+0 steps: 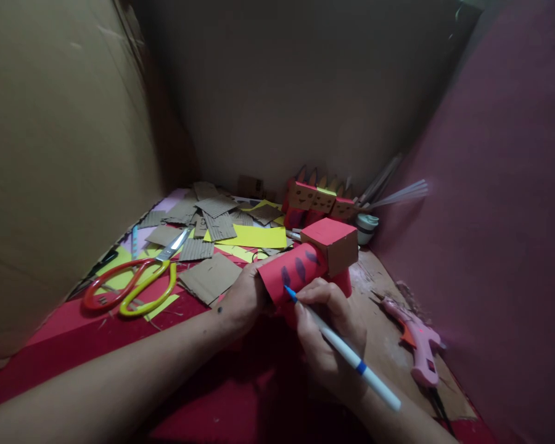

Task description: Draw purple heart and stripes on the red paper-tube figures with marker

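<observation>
Left hand [245,296]: is gripping the open near end of a red paper tube [292,262]; fingers are curling behind the paper and mostly hiding, so exact spread cannot be told. Right hand [342,314]: is closing in a pinch around a white pen [345,351] with a blue tip and a blue band. The tip is meeting the tube, apparently touching, at the lower end of the leftmost dark mark [285,275]; two more marks are running along the tube toward its far end.

The tube, taken as landmark, is leaning between the two hands. At its far right end a box [330,246] with a red top is sitting; another red piece [345,283] is showing beneath the box.

Left of the tube, scissors [161,263] with one red and one yellow handle are lying open. Nearer it on that side and beyond, cardboard scraps [213,277] are overlapping, with a yellow paper strip [263,236] lying just behind. Beyond the tube to the right, a row of small boxes [324,200] is standing, some bearing drawn faces; white sticks [404,192] are fanning out farther right. Well right of the tube, a pink glue gun [416,339] is resting on a cardboard sheet [379,351].
</observation>
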Demonstrator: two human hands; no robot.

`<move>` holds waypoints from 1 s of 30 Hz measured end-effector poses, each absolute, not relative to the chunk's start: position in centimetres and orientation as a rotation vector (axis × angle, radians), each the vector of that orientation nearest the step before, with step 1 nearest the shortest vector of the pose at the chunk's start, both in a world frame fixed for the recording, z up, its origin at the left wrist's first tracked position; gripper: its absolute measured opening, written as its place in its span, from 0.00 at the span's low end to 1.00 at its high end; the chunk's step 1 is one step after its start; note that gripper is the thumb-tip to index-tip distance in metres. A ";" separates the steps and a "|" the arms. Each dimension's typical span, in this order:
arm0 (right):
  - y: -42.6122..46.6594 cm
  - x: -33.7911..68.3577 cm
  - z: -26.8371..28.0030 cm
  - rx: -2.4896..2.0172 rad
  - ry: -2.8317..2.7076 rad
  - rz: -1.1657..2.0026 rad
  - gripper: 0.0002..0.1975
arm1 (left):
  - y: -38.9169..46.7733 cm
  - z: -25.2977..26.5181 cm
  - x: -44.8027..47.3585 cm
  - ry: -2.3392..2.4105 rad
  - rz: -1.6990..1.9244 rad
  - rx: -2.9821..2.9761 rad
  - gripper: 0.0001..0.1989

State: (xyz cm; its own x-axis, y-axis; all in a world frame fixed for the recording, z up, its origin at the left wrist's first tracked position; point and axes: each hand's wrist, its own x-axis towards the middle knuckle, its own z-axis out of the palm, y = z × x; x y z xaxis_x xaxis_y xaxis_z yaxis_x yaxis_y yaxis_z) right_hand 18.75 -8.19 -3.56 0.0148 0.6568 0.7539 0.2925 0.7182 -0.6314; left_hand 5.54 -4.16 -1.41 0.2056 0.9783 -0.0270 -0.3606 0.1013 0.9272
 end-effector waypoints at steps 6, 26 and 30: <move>-8.2 19.0 -3.2 -0.804 -1.579 0.379 0.06 | -4.0 -1.3 5.7 0.880 1.181 1.002 0.11; -7.9 19.1 -2.8 -0.682 -1.503 0.495 0.06 | -4.2 -1.5 5.5 0.966 1.172 1.065 0.11; -8.1 19.0 -2.5 -0.674 -1.524 0.478 0.06 | -4.0 -1.6 5.4 0.963 1.135 1.065 0.09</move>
